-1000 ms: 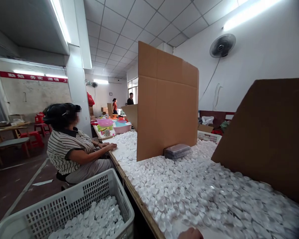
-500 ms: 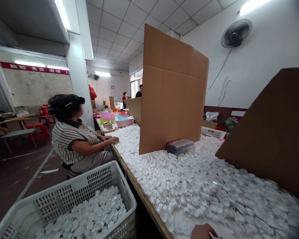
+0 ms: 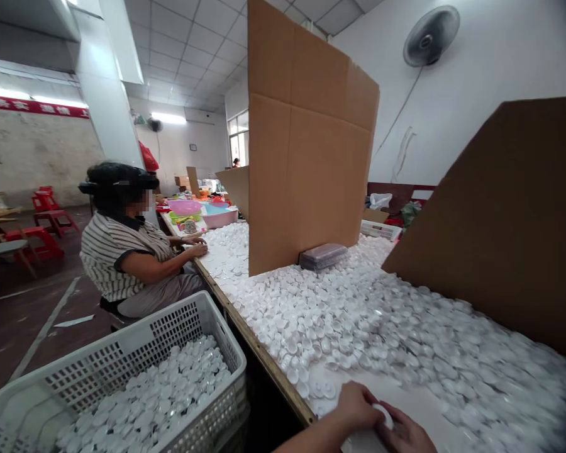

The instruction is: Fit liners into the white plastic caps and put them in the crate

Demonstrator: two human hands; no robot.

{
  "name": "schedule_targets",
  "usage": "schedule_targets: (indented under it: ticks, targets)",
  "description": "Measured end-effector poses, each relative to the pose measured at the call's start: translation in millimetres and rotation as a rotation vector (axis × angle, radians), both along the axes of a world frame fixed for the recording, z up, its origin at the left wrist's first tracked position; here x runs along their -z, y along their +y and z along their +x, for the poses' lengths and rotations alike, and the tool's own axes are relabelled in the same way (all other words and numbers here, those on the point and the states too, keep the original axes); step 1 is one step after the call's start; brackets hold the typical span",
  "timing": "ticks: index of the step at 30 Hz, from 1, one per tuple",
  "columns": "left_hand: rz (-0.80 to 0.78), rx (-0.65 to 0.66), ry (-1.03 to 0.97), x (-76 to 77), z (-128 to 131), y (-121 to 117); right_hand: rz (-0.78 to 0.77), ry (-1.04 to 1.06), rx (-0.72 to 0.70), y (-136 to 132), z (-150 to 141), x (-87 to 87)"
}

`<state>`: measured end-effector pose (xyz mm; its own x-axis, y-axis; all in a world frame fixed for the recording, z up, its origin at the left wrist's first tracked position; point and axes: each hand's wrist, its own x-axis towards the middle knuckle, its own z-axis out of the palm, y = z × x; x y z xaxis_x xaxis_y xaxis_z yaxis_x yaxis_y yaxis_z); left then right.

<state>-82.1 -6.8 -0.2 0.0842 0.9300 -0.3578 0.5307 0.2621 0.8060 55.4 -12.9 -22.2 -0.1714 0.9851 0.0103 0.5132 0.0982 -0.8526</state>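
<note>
The desk (image 3: 419,397) runs away in front of me, most of its near top spread with loose white pieces (image 3: 339,321). Past the near spread a tall cardboard panel (image 3: 314,145) stands upright, and a second, darker panel (image 3: 504,233) leans at my right. Beside the desk on my left sits a slatted crate (image 3: 174,327), partly filled with more of these pieces.

Down at the near edge, over a bare patch, my two hands meet. My left forearm slants in from the bottom of the view, the left hand (image 3: 356,402) palm down with fingers curled inward; the right hand (image 3: 408,434) faces it from the other side, cut off below by the frame. Both are drawn in narrow around one white piece (image 3: 383,415) — it sits between the fingertips, just apart from the heap.

I judge the step in hand to be handling that single piece, two-handed. The next move calls for a light, steady pinch — squeezed hard, something this small and smooth could slip. Its underside is hidden from me.
</note>
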Motion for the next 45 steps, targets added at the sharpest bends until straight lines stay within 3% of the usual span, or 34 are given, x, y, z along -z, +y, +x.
schedule_targets:
  ticks: [2,5,10,13,20,29,34,39,41,45]
  targets:
    - [0.002,0.021,-0.009,0.6,-1.3,-1.2,-0.158,0.137,-0.019,-2.8,0.0,-5.7]
    - [0.100,0.060,0.034,-2.1,-3.9,-1.8,-0.358,0.356,0.058,-9.1,-2.5,-14.0]
    - [-0.008,0.236,-0.015,-1.0,-3.8,15.4,-0.407,0.418,0.206,-7.1,-5.7,-16.2]
    - [-0.063,0.275,-0.029,0.8,-2.9,21.5,-0.427,0.442,0.250,-7.8,-4.9,-14.7]
    - [-0.141,0.305,-0.105,-3.1,-6.4,22.4,-0.416,0.494,0.205,-10.2,-2.3,-13.1]
    - [-0.145,0.325,-0.026,-8.4,-2.7,22.8,-0.503,0.575,0.201,-8.2,1.0,-20.6]
    - [-0.013,0.288,0.151,-19.7,6.0,26.2,-0.507,0.540,0.234,-6.3,-0.4,-20.2]
    - [0.412,0.154,0.473,-18.0,29.7,28.6,-0.520,0.549,0.215,-4.0,3.4,-17.6]
    - [0.529,0.163,0.604,-14.4,35.3,28.0,-0.526,0.539,0.184,-1.7,7.2,-18.0]
    - [0.581,0.240,0.694,-9.5,36.7,27.4,-0.571,0.457,0.095,8.4,13.8,-23.7]
